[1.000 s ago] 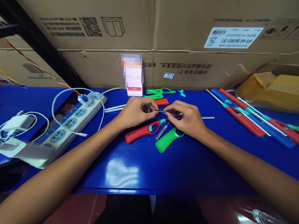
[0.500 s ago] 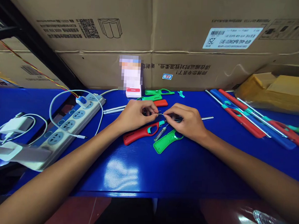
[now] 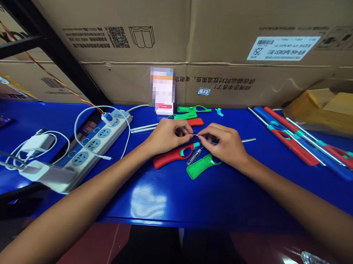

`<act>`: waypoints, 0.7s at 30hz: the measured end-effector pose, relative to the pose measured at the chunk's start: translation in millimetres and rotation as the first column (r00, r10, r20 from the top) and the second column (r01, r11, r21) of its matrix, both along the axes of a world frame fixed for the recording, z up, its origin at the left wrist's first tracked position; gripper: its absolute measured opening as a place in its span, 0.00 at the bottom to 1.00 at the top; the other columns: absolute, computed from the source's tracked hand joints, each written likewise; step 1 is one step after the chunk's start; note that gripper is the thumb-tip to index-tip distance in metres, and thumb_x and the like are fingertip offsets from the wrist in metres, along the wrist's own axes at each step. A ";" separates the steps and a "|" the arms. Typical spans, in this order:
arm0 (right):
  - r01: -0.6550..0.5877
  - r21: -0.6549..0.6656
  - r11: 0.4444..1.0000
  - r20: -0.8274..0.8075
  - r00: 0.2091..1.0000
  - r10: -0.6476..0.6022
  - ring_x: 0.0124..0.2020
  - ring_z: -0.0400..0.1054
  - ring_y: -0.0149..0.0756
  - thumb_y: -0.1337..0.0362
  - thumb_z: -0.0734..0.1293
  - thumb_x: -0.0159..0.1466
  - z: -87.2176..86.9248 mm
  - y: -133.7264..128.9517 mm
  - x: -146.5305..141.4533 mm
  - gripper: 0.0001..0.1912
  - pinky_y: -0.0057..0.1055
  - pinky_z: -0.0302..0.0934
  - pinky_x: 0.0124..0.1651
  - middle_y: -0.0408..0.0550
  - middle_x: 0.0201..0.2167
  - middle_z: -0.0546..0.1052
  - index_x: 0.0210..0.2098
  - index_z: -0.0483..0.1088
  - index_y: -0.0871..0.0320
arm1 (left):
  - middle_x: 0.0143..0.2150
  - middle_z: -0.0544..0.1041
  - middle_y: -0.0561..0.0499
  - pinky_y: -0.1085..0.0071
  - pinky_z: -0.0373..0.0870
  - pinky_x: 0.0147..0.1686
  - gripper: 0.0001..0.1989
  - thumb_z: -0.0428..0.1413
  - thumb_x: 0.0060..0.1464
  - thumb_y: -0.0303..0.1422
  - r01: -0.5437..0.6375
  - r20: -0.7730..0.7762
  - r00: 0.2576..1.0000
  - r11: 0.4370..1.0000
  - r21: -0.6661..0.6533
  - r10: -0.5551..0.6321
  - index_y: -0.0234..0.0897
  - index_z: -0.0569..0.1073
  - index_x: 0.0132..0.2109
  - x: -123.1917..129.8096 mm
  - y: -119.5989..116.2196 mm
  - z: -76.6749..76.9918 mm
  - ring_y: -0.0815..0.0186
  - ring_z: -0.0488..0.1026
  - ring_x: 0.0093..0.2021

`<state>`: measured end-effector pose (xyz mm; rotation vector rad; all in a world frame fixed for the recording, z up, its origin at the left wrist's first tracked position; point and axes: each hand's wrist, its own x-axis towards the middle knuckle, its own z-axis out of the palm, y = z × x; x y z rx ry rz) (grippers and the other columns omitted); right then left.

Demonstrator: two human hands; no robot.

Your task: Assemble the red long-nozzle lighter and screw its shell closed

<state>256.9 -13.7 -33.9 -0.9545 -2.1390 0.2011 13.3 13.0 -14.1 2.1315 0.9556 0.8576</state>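
Above the middle of the blue table, my left hand and my right hand face each other, fingertips almost touching. Each pinches a thin wire between thumb and forefinger. Just below lie a red lighter shell, a small clear-and-metal cylinder and a green shell half. Behind my hands are more green parts, a red piece and a small teal piece. Metal tubes lie beside my left hand; another tube sticks out past my right hand.
A white power strip with chargers and cables lies on the left. A lit phone leans on the large cardboard box. Several red and blue long lighters lie on the right, near a yellowish carton.
The whole view has shifted, so the scene sits slightly further right. Both hands keep their pinch on the wire, in nearly the same place over the table.
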 end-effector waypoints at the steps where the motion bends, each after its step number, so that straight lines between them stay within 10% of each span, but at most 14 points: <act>1: -0.006 -0.014 1.000 -0.009 1.000 0.006 0.31 0.72 0.33 0.67 0.70 0.73 -0.2 0.2 0.4 0.05 0.34 0.66 0.37 0.43 0.34 0.79 0.41 0.79 0.55 | 0.34 0.85 0.52 0.71 0.72 0.35 0.05 0.63 0.62 0.32 0.004 0.001 1.000 1.000 -0.012 -0.004 0.37 0.83 0.41 -0.3 0.2 -0.3 0.69 0.79 0.33; 21: -0.055 -0.077 0.996 -0.074 0.996 0.049 0.32 0.74 0.35 0.63 0.70 0.73 4.4 1.7 1.2 0.05 0.37 0.69 0.38 0.45 0.33 0.80 0.42 0.80 0.53 | 0.37 0.86 0.50 0.69 0.74 0.38 0.07 0.63 0.60 0.34 0.010 -0.022 1.000 1.000 -0.011 -0.010 0.38 0.84 0.43 -3.1 3.7 2.6 0.68 0.78 0.34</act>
